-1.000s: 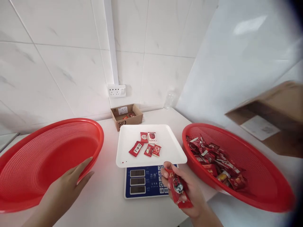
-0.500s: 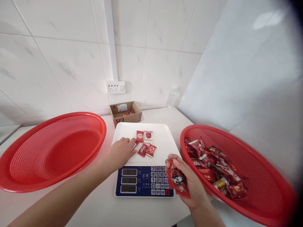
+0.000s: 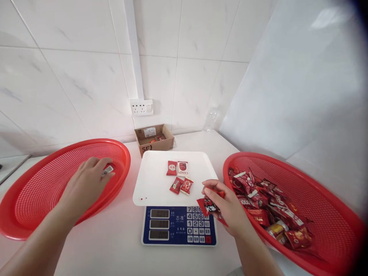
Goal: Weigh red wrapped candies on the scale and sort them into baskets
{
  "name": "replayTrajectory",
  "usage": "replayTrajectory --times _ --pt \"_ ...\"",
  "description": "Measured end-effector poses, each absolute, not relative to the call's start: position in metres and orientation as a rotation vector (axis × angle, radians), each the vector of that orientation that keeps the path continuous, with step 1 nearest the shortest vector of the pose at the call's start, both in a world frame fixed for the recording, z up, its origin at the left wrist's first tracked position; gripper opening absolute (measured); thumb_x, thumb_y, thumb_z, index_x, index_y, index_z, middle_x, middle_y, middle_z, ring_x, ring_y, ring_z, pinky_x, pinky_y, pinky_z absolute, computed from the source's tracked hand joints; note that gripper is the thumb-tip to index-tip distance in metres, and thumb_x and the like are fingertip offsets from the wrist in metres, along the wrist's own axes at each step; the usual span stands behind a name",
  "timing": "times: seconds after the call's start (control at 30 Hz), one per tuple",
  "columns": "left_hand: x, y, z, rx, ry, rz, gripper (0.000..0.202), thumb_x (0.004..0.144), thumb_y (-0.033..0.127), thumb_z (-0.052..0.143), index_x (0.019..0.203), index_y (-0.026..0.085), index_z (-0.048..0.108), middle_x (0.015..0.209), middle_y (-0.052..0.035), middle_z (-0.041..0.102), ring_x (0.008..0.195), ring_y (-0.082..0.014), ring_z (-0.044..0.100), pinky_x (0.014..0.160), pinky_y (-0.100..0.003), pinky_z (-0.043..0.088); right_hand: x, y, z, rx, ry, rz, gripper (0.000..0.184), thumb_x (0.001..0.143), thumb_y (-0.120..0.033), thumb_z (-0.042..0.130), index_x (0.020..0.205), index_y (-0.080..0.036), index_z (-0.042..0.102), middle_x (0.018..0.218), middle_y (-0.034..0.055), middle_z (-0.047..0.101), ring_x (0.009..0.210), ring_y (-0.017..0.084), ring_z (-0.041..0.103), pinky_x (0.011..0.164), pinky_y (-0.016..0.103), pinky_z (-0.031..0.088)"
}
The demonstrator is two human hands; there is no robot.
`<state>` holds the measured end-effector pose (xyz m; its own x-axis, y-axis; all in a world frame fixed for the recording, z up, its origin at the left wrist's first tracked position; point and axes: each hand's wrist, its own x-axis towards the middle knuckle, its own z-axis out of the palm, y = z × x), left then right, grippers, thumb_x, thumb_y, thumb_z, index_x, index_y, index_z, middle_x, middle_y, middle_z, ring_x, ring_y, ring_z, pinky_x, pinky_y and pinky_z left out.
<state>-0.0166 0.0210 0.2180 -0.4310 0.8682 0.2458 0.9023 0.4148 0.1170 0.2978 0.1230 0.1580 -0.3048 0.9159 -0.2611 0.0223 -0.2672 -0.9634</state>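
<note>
My left hand (image 3: 87,180) hovers over the near rim of the left red basket (image 3: 34,207), fingers pinched on a small red and white candy packet (image 3: 108,169). My right hand (image 3: 227,205) is closed on several red candy packets (image 3: 208,205) at the right edge of the scale's white tray (image 3: 152,184). Several candy packets (image 3: 179,177) lie on the tray. The blue scale panel (image 3: 178,225) with keypad shows below it. The right red basket (image 3: 330,230) holds a heap of red candies (image 3: 264,203).
A small open cardboard box (image 3: 154,138) stands at the back against the tiled wall, under a wall socket (image 3: 141,107). A clear plastic bottle (image 3: 211,119) stands in the back corner. The white counter (image 3: 115,245) runs between the baskets.
My left hand has taken one packet off the tray and carried it left over the left basket. My right hand has risen slightly toward the tray's edge with its packets.
</note>
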Motion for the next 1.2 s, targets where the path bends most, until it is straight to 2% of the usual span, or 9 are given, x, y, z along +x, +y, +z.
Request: replayTrajectory --times 0.1,0.2,0.37,0.5,0.63,0.83,0.97,1.1,1.2 --pt "-0.008 0.024 0.211 -1.719 -2.487 -0.398 0.034 0.091 0.04 0.034 0.11 0.02 0.055 0.115 -0.0117 0.057 0.11 -0.0358 0.05 0.086 -0.048 0.045 0.292 0.128 0.161 -1.235 -1.427 1.6 0.036 0.072 -0.048 0.065 0.096 -0.022 0.057 0.07 -0.0037 0.056 0.05 0.008 0.048 0.035 0.016 0.03" --pt "0.028 0.042 0.199 -2.079 -2.436 -0.461 0.033 0.091 0.042 0.038 0.11 0.022 0.056 0.117 -0.0074 0.06 0.111 -0.0279 0.053 0.089 -0.041 0.046 0.282 0.135 0.164 -1.241 -1.656 1.519 0.03 0.079 -0.044 0.057 0.099 -0.022 0.058 0.068 -0.0043 0.056 0.049 0.008 0.047 0.039 0.019 0.034" --pt "0.086 0.079 0.184 -2.52 -2.197 -0.334 0.027 0.089 0.034 0.048 0.111 0.022 0.058 0.11 -0.0075 0.064 0.106 -0.0256 0.055 0.088 -0.039 0.046 0.269 0.149 0.165 -1.253 -2.085 1.146 0.027 0.079 -0.03 0.054 0.104 -0.02 0.062 0.096 0.0033 0.066 0.081 0.016 0.061 0.078 0.031 0.046" --pt "0.1 0.096 0.177 -2.606 -2.138 -0.29 0.024 0.086 0.028 0.049 0.106 0.02 0.058 0.105 -0.0096 0.062 0.1 -0.0272 0.056 0.084 -0.039 0.046 0.267 0.156 0.17 -1.262 -2.221 1.054 0.033 0.08 -0.029 0.053 0.11 -0.018 0.062 0.109 0.0071 0.066 0.096 0.02 0.061 0.087 0.032 0.043" --pt "0.094 0.095 0.173 -2.577 -2.203 -0.329 0.027 0.081 0.012 0.045 0.102 0.02 0.059 0.1 -0.0085 0.062 0.098 -0.026 0.057 0.081 -0.037 0.046 0.268 0.156 0.174 -1.294 -2.255 1.059 0.032 0.08 -0.031 0.054 0.108 -0.018 0.063 0.109 0.0078 0.067 0.098 0.021 0.061 0.088 0.034 0.043" --pt "0.081 0.083 0.174 -2.484 -2.356 -0.537 0.051 0.075 0.006 0.043 0.124 0.021 0.046 0.109 -0.0085 0.056 0.098 -0.0225 0.059 0.083 -0.035 0.047 0.267 0.159 0.173 -1.363 -2.239 1.068 0.032 0.081 -0.033 0.055 0.108 -0.017 0.063 0.111 0.0093 0.067 0.1 0.023 0.061 0.089 0.035 0.043" --pt "0.087 0.085 0.173 -2.527 -2.365 -0.64 0.037 0.074 0.006 0.043 0.106 0.021 0.056 0.103 -0.0061 0.056 0.091 -0.019 0.06 0.08 -0.031 0.048 0.265 0.159 0.17 -1.348 -2.271 1.064 0.03 0.08 -0.031 0.054 0.103 -0.017 0.065 0.108 0.009 0.068 0.098 0.022 0.062 0.088 0.035 0.044" --pt "0.099 0.09 0.169 -2.61 -2.331 -0.704 0.019 0.084 0.025 0.047 0.101 0.022 0.055 0.109 -0.0055 0.056 0.093 -0.019 0.06 0.079 -0.031 0.049 0.263 0.154 0.168 -1.316 -2.274 1.075 0.028 0.079 -0.028 0.053 0.101 -0.018 0.066 0.103 0.0071 0.07 0.096 0.022 0.063 0.087 0.034 0.044" --pt "0.108 0.093 0.165 -2.666 -2.315 -0.638 0.033 0.081 0.038 0.055 0.108 0.02 0.054 0.109 -0.0076 0.058 0.095 -0.0235 0.06 0.078 -0.035 0.049 0.264 0.15 0.17 -1.265 -2.249 1.131 0.028 0.078 -0.022 0.051 0.101 -0.019 0.066 0.102 0.0055 0.071 0.093 0.02 0.064 0.085 0.031 0.045"
